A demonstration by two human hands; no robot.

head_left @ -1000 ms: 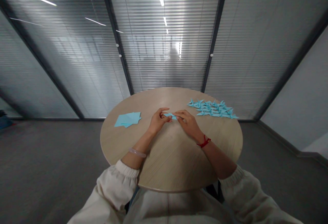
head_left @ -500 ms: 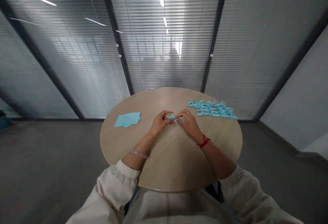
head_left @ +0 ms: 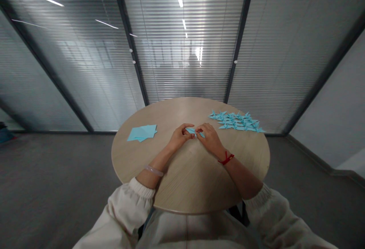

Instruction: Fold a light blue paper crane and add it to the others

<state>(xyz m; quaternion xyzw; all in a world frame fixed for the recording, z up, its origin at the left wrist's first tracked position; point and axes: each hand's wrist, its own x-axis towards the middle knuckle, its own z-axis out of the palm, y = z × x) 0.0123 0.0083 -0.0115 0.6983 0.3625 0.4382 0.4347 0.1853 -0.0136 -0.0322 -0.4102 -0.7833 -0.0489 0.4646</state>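
Note:
A small light-blue folded paper piece (head_left: 192, 130) is pinched between both my hands over the middle of the round wooden table (head_left: 182, 188). My left hand (head_left: 179, 136) grips its left end with thumb and fingers. My right hand (head_left: 208, 136) holds its right end, fingers curled over it, so most of the paper is hidden. A red string is on my right wrist and a clear band on my left.
A stack of flat light-blue paper squares (head_left: 142, 132) lies on the table's left side. Several finished blue folded paper figures (head_left: 236, 121) lie in rows at the far right. Glass walls with blinds stand behind the table; grey floor surrounds it.
My hands have drawn closer together on the paper piece, and the fingers of my left hand have curled in from a more spread pose.

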